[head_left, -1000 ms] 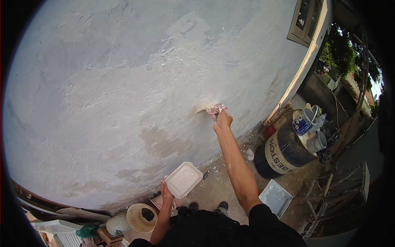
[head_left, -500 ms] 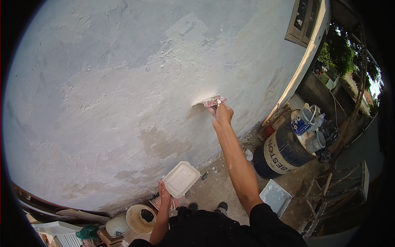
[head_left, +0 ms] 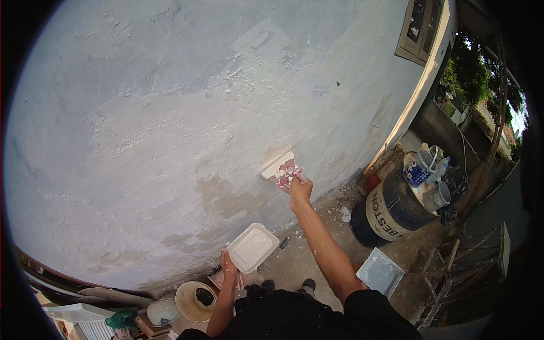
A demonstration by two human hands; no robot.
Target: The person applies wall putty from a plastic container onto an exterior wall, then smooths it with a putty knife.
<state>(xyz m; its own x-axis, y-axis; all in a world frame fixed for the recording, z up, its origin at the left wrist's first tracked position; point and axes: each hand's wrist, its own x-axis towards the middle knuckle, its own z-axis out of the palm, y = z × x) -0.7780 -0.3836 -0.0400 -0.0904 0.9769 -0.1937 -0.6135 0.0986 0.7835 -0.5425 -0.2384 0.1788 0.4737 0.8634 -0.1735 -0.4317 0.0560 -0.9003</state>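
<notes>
Here's the right hand (head_left: 300, 188), out at the end of a long reaching arm, its grip closed tight round a wide-bladed scraper (head_left: 286, 170) with a reddish body all splattered in white. That blade slants across the lower middle of the pale wall (head_left: 158, 130), its broad pale edge up and to the left; whether it's pressed on the plaster or just off it, I cannot tell. Below and left of it sits a bare brownish patch (head_left: 224, 198), with ridged, uneven white spread above.

Down to the left hand (head_left: 229, 268), and its grip is set on the near left side of a pale rectangular tray (head_left: 242, 237), thumb along the rim, held out in front of the body, well apart from the scraper.

Beneath, on the concrete floor (head_left: 294, 258), a cream bucket (head_left: 186, 303) stands by the left forearm with something dark inside. Over on the right, a grey tray (head_left: 381, 271) lies beside the right upper arm, and behind it a dark drum (head_left: 391, 209) with a pale band carries a blue bucket (head_left: 418, 171) and a grey container (head_left: 436, 196). High on the right, a framed window (head_left: 418, 34) cuts into the wall.
</notes>
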